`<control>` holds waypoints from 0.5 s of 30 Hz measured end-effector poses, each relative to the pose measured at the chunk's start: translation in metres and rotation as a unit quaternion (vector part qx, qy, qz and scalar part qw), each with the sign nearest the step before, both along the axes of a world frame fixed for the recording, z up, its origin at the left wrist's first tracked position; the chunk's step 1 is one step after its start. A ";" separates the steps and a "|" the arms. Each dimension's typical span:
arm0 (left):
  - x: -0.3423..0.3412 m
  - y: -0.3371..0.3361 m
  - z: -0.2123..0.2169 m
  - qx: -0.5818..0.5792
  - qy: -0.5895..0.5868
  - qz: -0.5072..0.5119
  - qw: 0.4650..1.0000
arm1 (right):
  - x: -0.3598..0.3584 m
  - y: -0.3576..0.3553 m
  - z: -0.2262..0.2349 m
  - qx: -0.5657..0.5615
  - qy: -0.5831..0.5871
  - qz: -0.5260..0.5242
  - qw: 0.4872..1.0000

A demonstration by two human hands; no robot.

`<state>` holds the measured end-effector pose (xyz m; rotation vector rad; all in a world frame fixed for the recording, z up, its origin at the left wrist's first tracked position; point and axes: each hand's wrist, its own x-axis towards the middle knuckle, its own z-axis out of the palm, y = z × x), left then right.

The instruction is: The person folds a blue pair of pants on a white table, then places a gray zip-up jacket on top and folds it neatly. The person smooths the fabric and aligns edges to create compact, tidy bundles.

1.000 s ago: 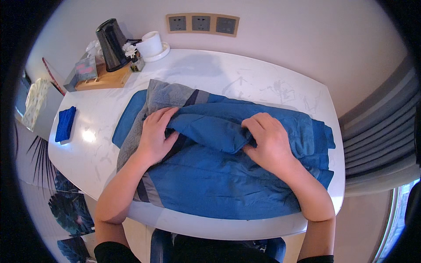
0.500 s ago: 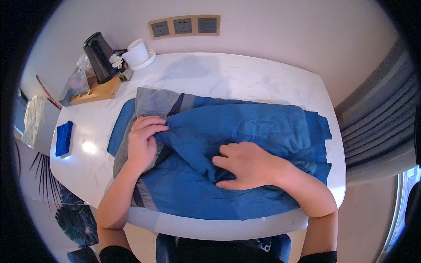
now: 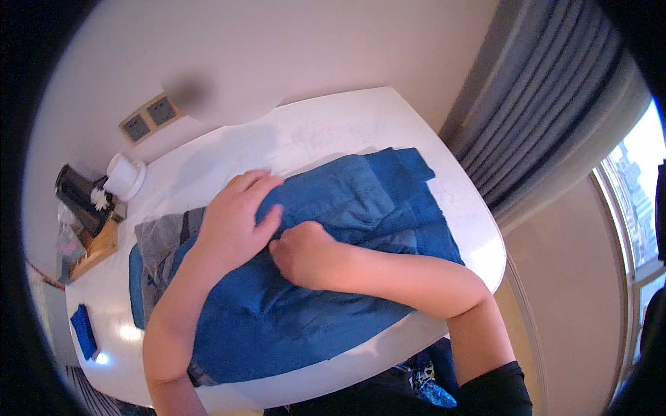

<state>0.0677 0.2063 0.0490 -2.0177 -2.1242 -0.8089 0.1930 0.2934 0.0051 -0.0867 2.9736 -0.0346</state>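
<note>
A blue garment [image 3: 305, 333] with grey parts, perhaps a jacket, is spread in layers and wrinkled across the table. My left hand [image 3: 236, 218] is over its upper middle, fingers stretched out and thumb apart, holding nothing. Just to the right, my right hand [image 3: 305, 255] is closed, its curled fingers down on the blue cloth at a fold. The fingertips are partly hidden, and what exactly they pinch there does not show. Grey fabric [image 3: 163, 243] with a dark stripe lies to the left of my left hand.
The white table [image 3: 354, 121] has a rounded front edge. At the far left are a wooden tray [image 3: 104, 246], a black kettle [image 3: 80, 197] and a white cup [image 3: 121, 170]. A small folded blue cloth [image 3: 83, 331] lies near the left edge. A grey curtain [image 3: 534, 118] hangs at right.
The view has swung to the right. My left hand has left the grey edge and come close to my right hand. The right hand's spread fingers have curled closed.
</note>
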 end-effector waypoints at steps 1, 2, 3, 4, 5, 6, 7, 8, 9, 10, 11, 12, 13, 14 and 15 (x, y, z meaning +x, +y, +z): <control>-0.001 0.012 -0.013 -0.017 0.012 -0.022 1.000 | 0.000 -0.001 -0.005 -0.007 0.017 0.003 1.000; -0.003 0.025 -0.028 -0.034 0.024 -0.042 0.998 | -0.003 -0.002 -0.018 -0.003 0.068 -0.005 0.998; -0.009 0.034 -0.045 -0.055 0.037 -0.057 0.996 | -0.002 -0.005 -0.018 0.005 0.051 0.011 0.999; -0.009 0.042 -0.060 -0.180 -0.025 -0.047 0.982 | 0.000 -0.006 -0.015 0.014 0.034 0.023 0.999; -0.013 0.042 -0.068 -0.192 -0.010 -0.049 0.980 | 0.001 -0.008 -0.010 0.016 0.017 0.021 1.000; -0.012 0.045 -0.070 -0.203 0.002 -0.053 0.978 | 0.003 -0.009 -0.005 0.017 -0.003 0.016 1.000; -0.012 0.045 -0.071 -0.204 0.008 -0.060 0.977 | 0.004 -0.009 -0.003 0.017 -0.023 0.013 1.000; -0.011 0.044 -0.072 -0.204 0.014 -0.065 0.977 | 0.005 -0.009 -0.003 0.019 -0.027 0.005 0.999; -0.013 0.041 -0.071 -0.204 0.018 -0.068 0.976 | 0.005 -0.012 -0.003 0.020 -0.031 0.001 0.999; -0.014 0.042 -0.070 -0.200 0.021 -0.071 0.977 | 0.005 -0.013 -0.002 0.022 -0.036 -0.003 0.999; -0.014 0.043 -0.070 -0.196 0.024 -0.073 0.977 | 0.006 -0.009 0.000 0.011 -0.018 0.022 1.000; -0.013 0.042 -0.071 -0.193 0.026 -0.075 0.978 | 0.010 -0.003 0.004 0.000 -0.001 0.047 0.999; -0.015 0.041 -0.073 -0.187 0.044 -0.080 0.978 | 0.012 0.005 0.012 -0.009 0.017 0.076 0.997; -0.015 0.042 -0.076 -0.181 0.062 -0.086 0.978 | 0.018 0.016 0.023 -0.140 -0.007 0.017 0.990; -0.018 0.039 -0.076 -0.177 0.082 -0.087 0.977 | 0.026 0.030 0.046 -0.192 -0.014 0.012 0.981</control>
